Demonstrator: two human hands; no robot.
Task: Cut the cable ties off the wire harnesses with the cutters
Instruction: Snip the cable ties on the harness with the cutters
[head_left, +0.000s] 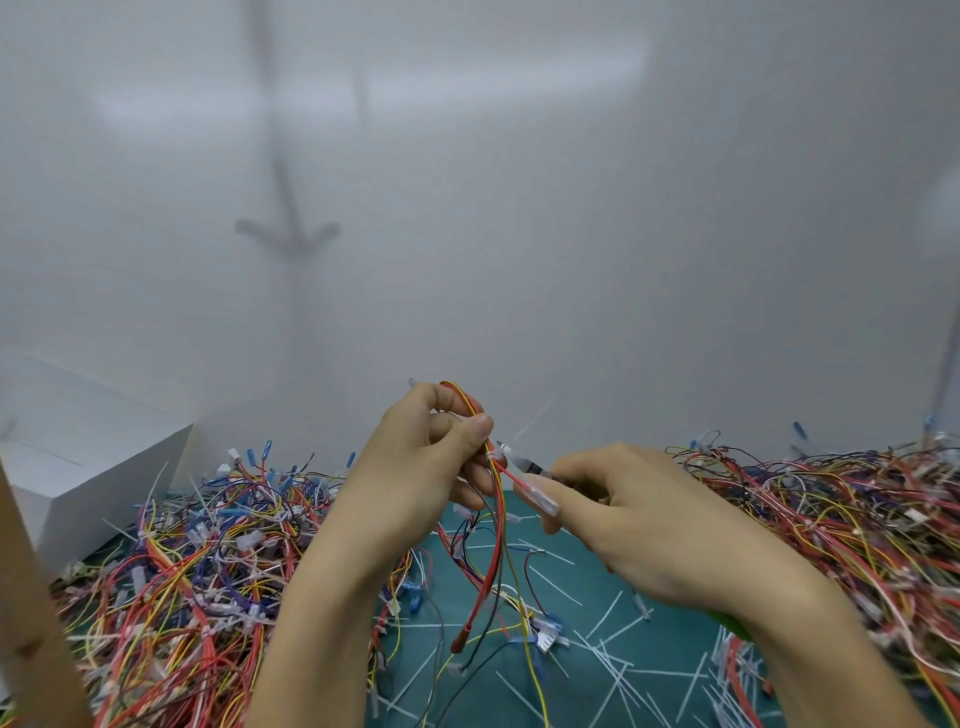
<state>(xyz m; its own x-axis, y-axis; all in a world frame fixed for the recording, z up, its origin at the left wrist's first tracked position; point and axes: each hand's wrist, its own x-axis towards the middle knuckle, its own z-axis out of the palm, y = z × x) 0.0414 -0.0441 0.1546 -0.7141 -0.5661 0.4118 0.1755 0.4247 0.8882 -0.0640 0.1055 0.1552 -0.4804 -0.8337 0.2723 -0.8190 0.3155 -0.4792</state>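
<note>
A cutting step is in hand. A thin bundle of red, yellow and dark wires (500, 514) is held up above the green mat (613, 577), and the small cutters with a pointed metal tip (519, 460) are brought up to a white plastic cable tie (493, 457) that is wrapped round the bundle.

The left hand (431, 457) is curled closed. The top of the bundle is pinched between its thumb and fingers, and the rest of the wires hang down from it toward the mat. The right hand (623, 514) is closed round the cutters, with the handles hidden inside the palm. The tip of the cutters is just beside the tie, maybe touching it. It cannot be told if the blades are open or closed, as that spot is small and blurred.

The next move, it seems, calls for the blades to be slid onto the tie only, with no wire caught between them, and then squeezed. The bundle should be kept still while that is done. A second white tie (503, 595) can be seen lower down on the same bundle, so more cutting is likely needed there.

Big heaps of tangled coloured wires (197, 561) are piled on both sides, and many cut white tie bits (605, 618) are scattered on the mat.
</note>
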